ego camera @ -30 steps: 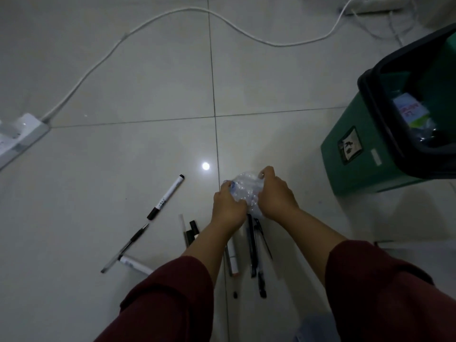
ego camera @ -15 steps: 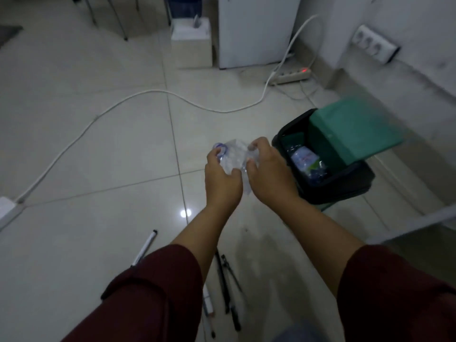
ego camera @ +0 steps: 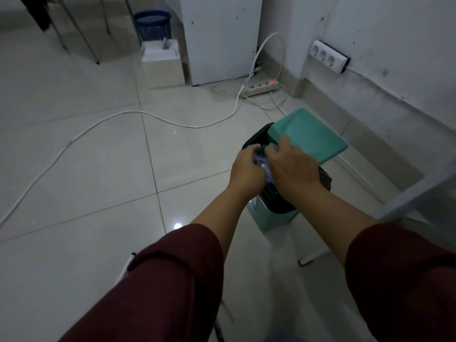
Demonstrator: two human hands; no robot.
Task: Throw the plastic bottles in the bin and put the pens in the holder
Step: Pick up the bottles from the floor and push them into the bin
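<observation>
Nearest are two dark red sleeves (ego camera: 158, 287), soft and bunched at the forearm, pushed back so the wrists work freely. A white pen (ego camera: 124, 269) peeks out at about seven o'clock on the glossy tiled floor (ego camera: 74, 193), mostly hidden behind the left sleeve; the holder is nowhere in sight. Beyond the sleeves, the left hand (ego camera: 245, 170) and right hand (ego camera: 292, 170) meet just past the centre, fingers curled round a crumpled plastic bottle (ego camera: 261, 164), thin, clear and wrinkled, of which only a sliver shows between them. They hold it right over the mouth of the bin (ego camera: 271, 218), a green plastic box with a black liner, probably so it falls straight in once let go. The bin's flat, smooth green lid (ego camera: 311, 134) is tipped open toward two o'clock, leaving the opening free. Farther off, a white cable (ego camera: 103, 119) snakes across the floor from nine o'clock to a power strip (ego camera: 262, 87) with a red light at one o'clock, by the scuffed wall. At twelve o'clock stand a pale box (ego camera: 164, 67) and a blue mesh basket (ego camera: 153, 27).
</observation>
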